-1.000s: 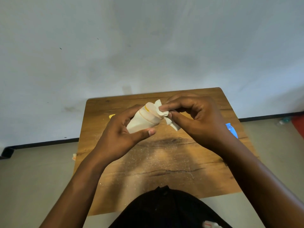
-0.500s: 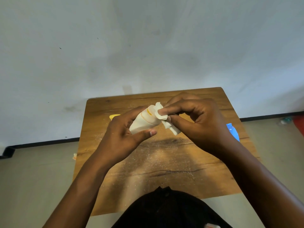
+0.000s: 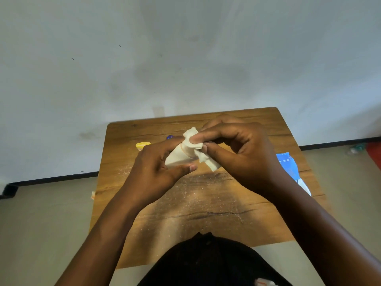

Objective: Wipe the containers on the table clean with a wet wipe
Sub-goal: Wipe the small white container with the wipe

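Observation:
A small white container [image 3: 177, 158] with a thin orange ring lies tilted in my left hand [image 3: 156, 172], above the middle of the wooden table [image 3: 198, 205]. My right hand [image 3: 239, 153] pinches a crumpled white wet wipe [image 3: 193, 144] against the container's upper end, thumb and forefinger closed on it. A tail of the wipe hangs below my right thumb. Behind my left hand a yellow-lidded container [image 3: 142, 145] sits on the table, and a small blue cap [image 3: 170, 137] peeks out beside it.
A blue wet-wipe packet [image 3: 288, 166] lies at the table's right edge, partly under my right forearm. Fine white dust speckles the tabletop. The table stands against a pale wall, with floor on both sides. Dark clothing fills the bottom centre.
The wipe has shifted further over the container's upper end. My left hand has dropped slightly, uncovering more of the yellow lid and the blue cap behind it.

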The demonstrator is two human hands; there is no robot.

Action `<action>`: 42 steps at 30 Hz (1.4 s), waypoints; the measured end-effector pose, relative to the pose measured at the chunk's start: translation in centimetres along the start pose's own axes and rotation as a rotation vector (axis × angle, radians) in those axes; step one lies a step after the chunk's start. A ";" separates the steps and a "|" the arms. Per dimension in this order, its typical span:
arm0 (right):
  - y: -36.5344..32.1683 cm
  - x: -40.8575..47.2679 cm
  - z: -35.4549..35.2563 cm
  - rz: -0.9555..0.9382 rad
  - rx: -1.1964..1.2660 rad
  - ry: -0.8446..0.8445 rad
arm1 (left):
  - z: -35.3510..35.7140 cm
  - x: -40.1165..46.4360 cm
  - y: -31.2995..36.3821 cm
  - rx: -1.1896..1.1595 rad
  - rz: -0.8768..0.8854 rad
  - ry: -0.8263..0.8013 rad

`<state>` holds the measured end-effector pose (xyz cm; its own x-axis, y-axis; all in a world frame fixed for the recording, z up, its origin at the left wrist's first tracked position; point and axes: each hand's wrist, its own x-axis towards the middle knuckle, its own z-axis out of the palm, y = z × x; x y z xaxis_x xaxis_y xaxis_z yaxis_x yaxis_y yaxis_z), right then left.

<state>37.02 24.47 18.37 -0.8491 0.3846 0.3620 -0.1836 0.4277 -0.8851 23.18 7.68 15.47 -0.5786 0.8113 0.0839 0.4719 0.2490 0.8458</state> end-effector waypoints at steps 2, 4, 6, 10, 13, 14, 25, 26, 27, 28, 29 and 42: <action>0.2 0.3 0.1 0.074 -0.007 0.025 | -0.2 0.1 0.2 0.056 0.024 0.019; 0.6 0.3 0.0 0.173 -0.067 0.044 | -0.8 0.1 0.6 0.109 0.050 0.037; 0.7 0.1 -0.4 0.254 -0.064 0.075 | -1.1 0.0 0.9 0.200 0.058 0.049; -0.3 0.2 -1.3 0.275 0.066 0.211 | -1.2 0.1 0.3 0.393 0.138 0.058; -1.0 0.2 -0.9 0.155 -0.005 0.156 | -0.8 0.3 0.1 0.533 0.204 0.017; -1.2 0.0 -0.5 0.091 -0.072 0.085 | -0.6 0.4 0.2 0.569 0.209 0.020; -0.4 -1.8 1.1 -0.101 -0.421 -0.129 | -0.2 0.9 0.3 0.624 0.203 0.087; -0.5 -1.9 1.1 -0.101 -0.437 -0.131 | -0.1 0.9 0.4 0.614 0.198 0.095; -0.6 -2.0 1.2 -0.133 -0.465 -0.157 | -0.1 0.9 0.4 0.600 0.198 0.097; -0.7 -2.2 1.3 -0.189 -0.487 -0.196 | -0.2 0.9 0.4 0.583 0.204 0.100; -0.7 -2.5 1.3 -0.241 -0.493 -0.235 | -0.2 0.9 0.4 0.567 0.214 0.102; -0.8 -2.4 0.5 -0.243 -0.397 -0.154 | -0.3 1.2 0.9 0.537 0.257 0.108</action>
<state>38.92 22.77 18.11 -0.8740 0.1219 0.4705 -0.2085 0.7804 -0.5895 22.68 8.69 16.48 -0.4526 0.8295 0.3272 0.8589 0.3070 0.4098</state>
